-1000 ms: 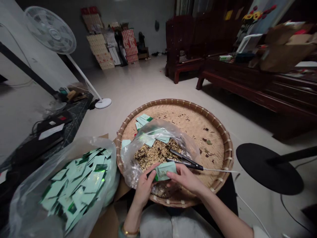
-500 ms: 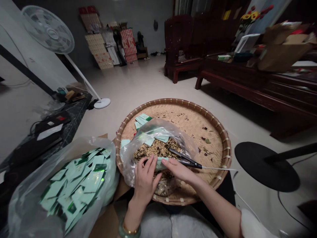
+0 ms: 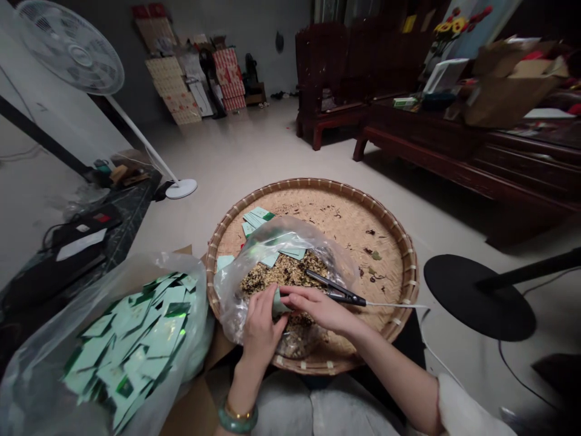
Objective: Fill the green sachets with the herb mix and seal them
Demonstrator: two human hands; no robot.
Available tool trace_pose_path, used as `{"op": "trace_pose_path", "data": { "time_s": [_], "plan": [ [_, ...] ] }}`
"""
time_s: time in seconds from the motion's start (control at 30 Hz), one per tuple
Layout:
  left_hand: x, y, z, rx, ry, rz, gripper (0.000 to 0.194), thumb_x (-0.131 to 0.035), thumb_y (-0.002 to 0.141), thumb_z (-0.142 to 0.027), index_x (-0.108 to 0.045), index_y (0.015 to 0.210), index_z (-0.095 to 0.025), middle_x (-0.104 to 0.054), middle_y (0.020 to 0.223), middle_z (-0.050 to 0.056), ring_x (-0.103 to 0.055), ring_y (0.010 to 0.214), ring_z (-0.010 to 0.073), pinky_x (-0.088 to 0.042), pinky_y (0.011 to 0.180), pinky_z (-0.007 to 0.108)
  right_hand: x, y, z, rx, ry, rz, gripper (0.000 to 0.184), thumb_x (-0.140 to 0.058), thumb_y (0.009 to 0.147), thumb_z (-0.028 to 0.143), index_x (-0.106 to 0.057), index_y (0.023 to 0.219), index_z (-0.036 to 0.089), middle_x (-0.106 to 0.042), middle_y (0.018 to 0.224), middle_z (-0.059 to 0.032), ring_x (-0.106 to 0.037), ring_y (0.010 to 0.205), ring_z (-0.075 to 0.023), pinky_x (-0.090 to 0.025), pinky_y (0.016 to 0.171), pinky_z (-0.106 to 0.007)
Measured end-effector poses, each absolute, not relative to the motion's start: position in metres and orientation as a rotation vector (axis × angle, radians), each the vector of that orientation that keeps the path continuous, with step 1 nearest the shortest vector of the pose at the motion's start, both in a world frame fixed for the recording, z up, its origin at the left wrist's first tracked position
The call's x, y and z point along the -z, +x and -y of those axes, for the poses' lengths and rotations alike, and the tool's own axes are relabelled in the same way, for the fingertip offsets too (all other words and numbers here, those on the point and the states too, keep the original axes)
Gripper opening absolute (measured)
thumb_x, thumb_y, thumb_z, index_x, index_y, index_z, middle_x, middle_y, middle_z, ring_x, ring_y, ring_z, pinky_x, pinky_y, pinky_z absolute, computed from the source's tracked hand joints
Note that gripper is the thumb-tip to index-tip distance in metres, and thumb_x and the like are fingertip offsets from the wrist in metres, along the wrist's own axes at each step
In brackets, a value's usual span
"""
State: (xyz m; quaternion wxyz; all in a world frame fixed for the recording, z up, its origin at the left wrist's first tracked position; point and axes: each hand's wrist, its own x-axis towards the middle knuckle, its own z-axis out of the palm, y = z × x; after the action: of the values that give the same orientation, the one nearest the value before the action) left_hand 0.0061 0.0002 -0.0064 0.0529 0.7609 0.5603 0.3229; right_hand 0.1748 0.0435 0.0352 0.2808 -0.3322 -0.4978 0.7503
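Note:
My left hand [image 3: 261,324] and my right hand [image 3: 315,307] are closed together on a small pale green packet [image 3: 278,303], mostly hidden between the fingers. They hover over a clear plastic bag [image 3: 231,290] holding loose dried tea and herb bits [image 3: 284,272]. The bag lies in a round woven bamboo tray [image 3: 399,248] on my lap. A black tool with a white cord [image 3: 338,289] rests across the bag just beyond my right hand. More green packets [image 3: 256,219] lie at the tray's far left.
At my left a big clear bag of green packets [image 3: 131,345] sits in a cardboard box. A standing fan [image 3: 72,45] and a dark side table [image 3: 68,254] are further left. A black round stand base [image 3: 479,297] lies right; dark wooden furniture [image 3: 454,145] beyond.
Both hands have moved forward and down with the packet, from in front of the bag to over the loose tea. The packet was spread open a second ago; now fingers cover it.

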Motion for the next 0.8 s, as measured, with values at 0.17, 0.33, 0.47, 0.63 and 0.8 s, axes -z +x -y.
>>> {"op": "trace_pose_path", "data": {
  "time_s": [0.17,0.33,0.47,0.63,0.8],
  "plan": [
    [0.008,0.002,-0.001,-0.991,2.312,-1.716,0.05,-0.059,0.08,-0.014,-0.045,0.128,-0.02,-0.062,0.117,0.011,-0.055,0.105,0.0259,-0.047,0.091,0.045,-0.034,0.191,-0.048,-1.832,-0.987,1.439,0.044,-0.044,0.088,0.049,-0.06,0.112,0.015,-0.069,0.098,-0.0106,-0.064,0.094,-0.0225,-0.051,0.075,-0.035],
    [0.009,-0.001,-0.003,-1.012,2.287,-1.75,0.043,-0.058,0.082,-0.018,-0.049,0.124,-0.019,-0.063,0.114,0.011,-0.057,0.103,0.0245,-0.047,0.09,0.043,-0.018,0.217,-0.039,-1.234,-1.4,2.174,0.018,-0.051,0.083,0.021,-0.063,0.096,0.015,-0.067,0.093,-0.0093,-0.062,0.089,-0.0216,-0.046,0.079,-0.032],
    [0.009,-0.003,-0.002,-1.039,2.216,-1.743,0.042,-0.059,0.08,-0.017,-0.052,0.121,-0.019,-0.064,0.112,0.01,-0.058,0.103,0.025,-0.048,0.089,0.043,-0.006,0.212,-0.026,-1.003,-1.619,2.464,0.042,-0.056,0.073,0.008,-0.053,0.115,0.011,-0.06,0.11,-0.0165,-0.058,0.102,-0.0264,-0.043,0.086,-0.034],
    [0.004,-0.009,0.0,-1.115,2.021,-1.831,0.037,-0.059,0.078,-0.019,-0.057,0.115,-0.019,-0.066,0.108,0.01,-0.061,0.099,0.0245,-0.05,0.087,0.042,0.002,0.19,-0.029,-1.008,-1.539,2.416,0.059,-0.057,0.067,0.003,-0.046,0.125,0.013,-0.055,0.119,-0.0156,-0.056,0.107,-0.026,-0.042,0.089,-0.033],
    [0.003,-0.017,0.003,-1.214,1.781,-1.943,0.04,-0.061,0.077,-0.028,-0.057,0.115,-0.018,-0.066,0.109,0.011,-0.065,0.09,0.0226,-0.053,0.082,0.038,0.007,0.181,-0.055,-0.991,-1.368,2.36,0.049,-0.05,0.069,0.0,-0.054,0.115,0.015,-0.061,0.112,-0.0121,-0.056,0.108,-0.0231,-0.041,0.09,-0.032]
  ]
}}
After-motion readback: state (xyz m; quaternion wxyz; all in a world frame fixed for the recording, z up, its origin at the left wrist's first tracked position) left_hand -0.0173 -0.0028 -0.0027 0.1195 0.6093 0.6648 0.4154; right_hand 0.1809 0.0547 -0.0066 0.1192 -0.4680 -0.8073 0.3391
